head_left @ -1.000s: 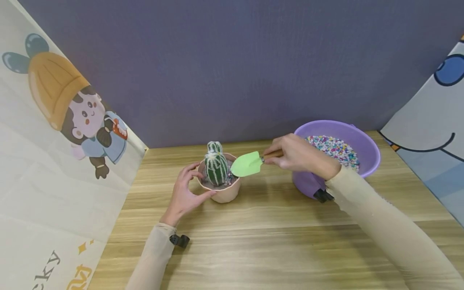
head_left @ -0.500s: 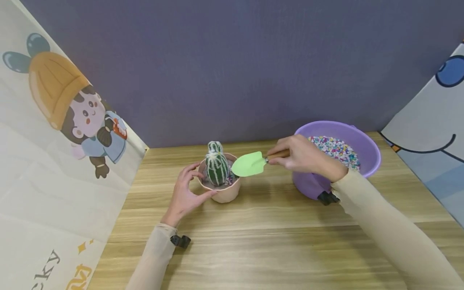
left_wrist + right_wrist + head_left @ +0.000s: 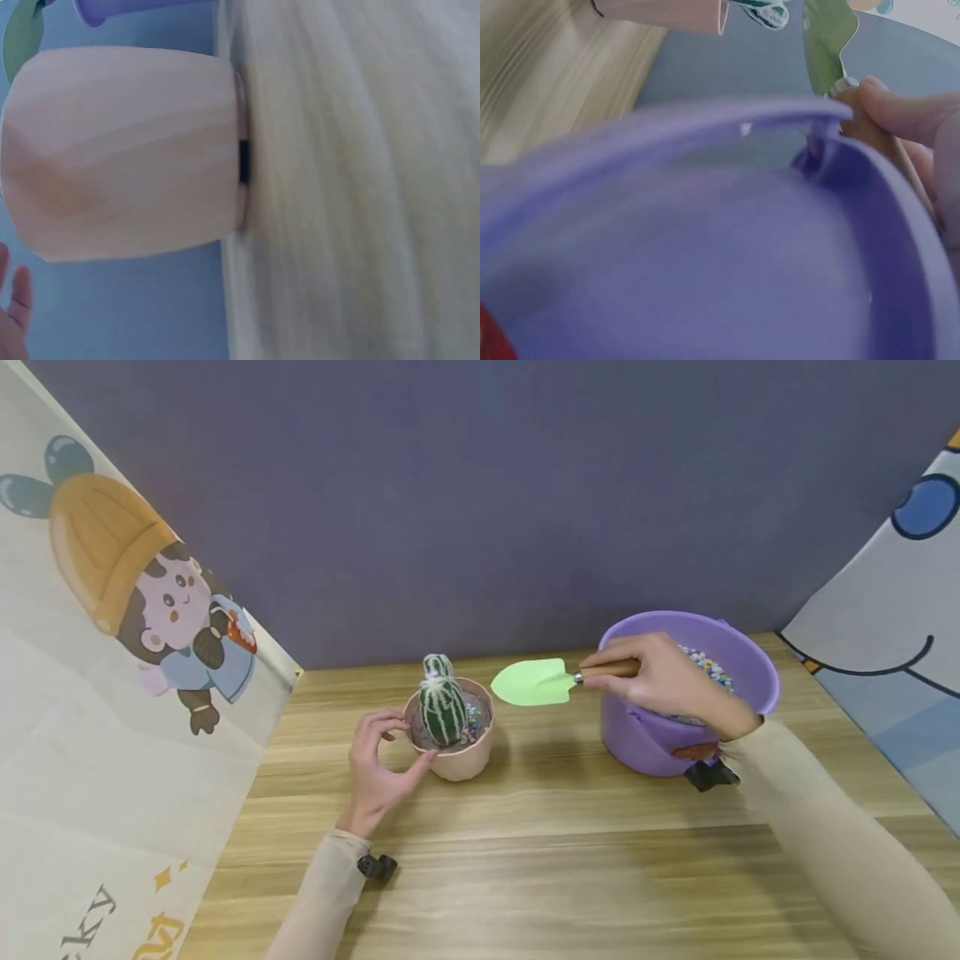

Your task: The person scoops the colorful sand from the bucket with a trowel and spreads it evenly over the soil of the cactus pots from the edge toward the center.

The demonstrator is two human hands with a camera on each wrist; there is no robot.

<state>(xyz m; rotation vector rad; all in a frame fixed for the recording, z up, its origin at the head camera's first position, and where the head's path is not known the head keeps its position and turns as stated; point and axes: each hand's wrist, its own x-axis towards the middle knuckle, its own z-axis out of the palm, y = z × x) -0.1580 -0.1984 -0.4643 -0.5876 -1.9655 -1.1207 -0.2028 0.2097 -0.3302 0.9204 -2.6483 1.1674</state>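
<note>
A small pink flower pot (image 3: 461,766) stands on the wooden table, holding a green-and-white knitted cactus (image 3: 441,710) with colored beads beside it. My left hand (image 3: 381,777) holds the pot's near-left rim between curled fingers and thumb. In the left wrist view, the pot's side (image 3: 124,154) fills much of the frame, with part of the hand at lower left. My right hand (image 3: 663,675) grips the wooden handle of a light green trowel (image 3: 534,682). Its blade is raised right of the pot, apart from it. Any load on the blade cannot be made out.
A purple bucket (image 3: 637,747) of multicolored beads stands at the right, partly under my right hand and wrist; its rim (image 3: 922,247) shows close up in the right wrist view. A dark wall (image 3: 480,510) rises behind the table, with printed panels at both sides.
My right hand has drawn the trowel rightward and up, away from the pot toward the bucket. The left hand stays at the pot's rim, its fingers slightly shifted.
</note>
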